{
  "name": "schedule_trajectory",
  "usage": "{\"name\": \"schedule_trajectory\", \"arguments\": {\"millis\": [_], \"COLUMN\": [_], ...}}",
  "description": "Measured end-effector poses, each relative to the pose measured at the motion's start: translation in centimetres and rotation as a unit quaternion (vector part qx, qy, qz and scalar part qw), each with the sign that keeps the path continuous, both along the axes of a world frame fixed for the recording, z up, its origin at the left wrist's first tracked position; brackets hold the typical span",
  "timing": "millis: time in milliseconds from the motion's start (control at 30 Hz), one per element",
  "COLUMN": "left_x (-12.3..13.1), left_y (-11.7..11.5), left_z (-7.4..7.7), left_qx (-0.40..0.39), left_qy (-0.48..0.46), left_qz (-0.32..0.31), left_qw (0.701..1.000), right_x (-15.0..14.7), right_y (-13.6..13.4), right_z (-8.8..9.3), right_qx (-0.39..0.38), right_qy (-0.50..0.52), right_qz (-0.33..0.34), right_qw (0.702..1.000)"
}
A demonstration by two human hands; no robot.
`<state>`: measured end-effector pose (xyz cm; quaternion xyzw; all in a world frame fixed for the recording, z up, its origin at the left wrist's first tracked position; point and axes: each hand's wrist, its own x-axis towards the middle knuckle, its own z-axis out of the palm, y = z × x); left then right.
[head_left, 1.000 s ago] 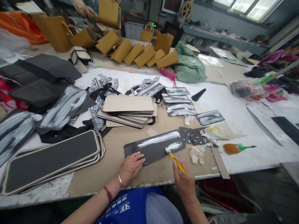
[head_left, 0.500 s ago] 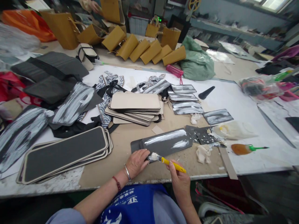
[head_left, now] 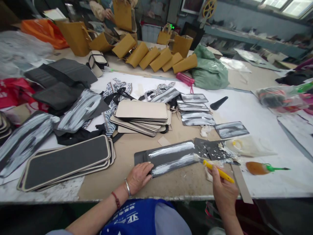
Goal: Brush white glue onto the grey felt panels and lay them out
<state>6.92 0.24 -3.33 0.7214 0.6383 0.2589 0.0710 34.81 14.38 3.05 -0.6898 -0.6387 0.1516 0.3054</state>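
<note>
My right hand (head_left: pixel 222 186) is closed round the yellow handle of a brush (head_left: pixel 218 171). White paste coats its bristles, which are at the right end of a dark grey panel (head_left: pixel 171 156). Two white streaks run along that panel's long edges, with a bare grey strip between them. My left hand (head_left: pixel 139 178) lies with its fingers stretched out on the panel's lower left corner. Under the panel's left end, another dark piece (head_left: pixel 139 159) sticks out. Paste-spattered dark scraps (head_left: pixel 212 150) and a cloudy plastic bag (head_left: pixel 246 146) lie just beyond the brush.
Beige-edged dark panels (head_left: pixel 66 163) are stacked at left, and a beige stack (head_left: pixel 141 109) stands mid-table. Several white-streaked pieces (head_left: pixel 197 118) lie behind. An amber bottle (head_left: pixel 256 168) with a green nozzle lies right. Mustard bags (head_left: pixel 161 60) line the back, near another person's hand (head_left: pixel 107 13).
The brush in my right hand has swept rightward from the panel's lower left corner to its right end. A white streak now runs along the near edge. My left hand has shifted slightly left.
</note>
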Motion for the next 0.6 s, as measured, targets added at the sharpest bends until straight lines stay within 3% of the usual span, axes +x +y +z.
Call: {"name": "schedule_trajectory", "arguments": {"millis": [167,267,400,500,600], "left_x": [0.3,0.4,0.5,0.4,0.4], "left_y": [-0.4,-0.6,-0.7,-0.7,-0.7], "left_z": [-0.9,-1.4,-1.7,-1.6,-1.2], "left_qx": [0.026,0.017,0.01,0.004,-0.018], "left_qy": [-0.044,-0.085,-0.119,-0.123,-0.096], "left_qz": [0.026,0.033,0.042,0.043,0.035], "left_qw": [0.998,0.996,0.992,0.991,0.995], "right_x": [-7.0,-10.0,-10.3,-9.4,-9.8], "right_y": [-4.7,-6.7,-6.6,-5.0,-4.2], "right_z": [-0.6,-1.7,-2.4,-1.8,-1.2], "right_qx": [-0.102,-0.15,-0.127,-0.066,-0.05], "right_qy": [0.18,0.225,0.173,0.125,0.138], "right_qz": [0.128,0.187,0.22,0.199,0.186], "right_qw": [0.97,0.945,0.952,0.97,0.972]}}
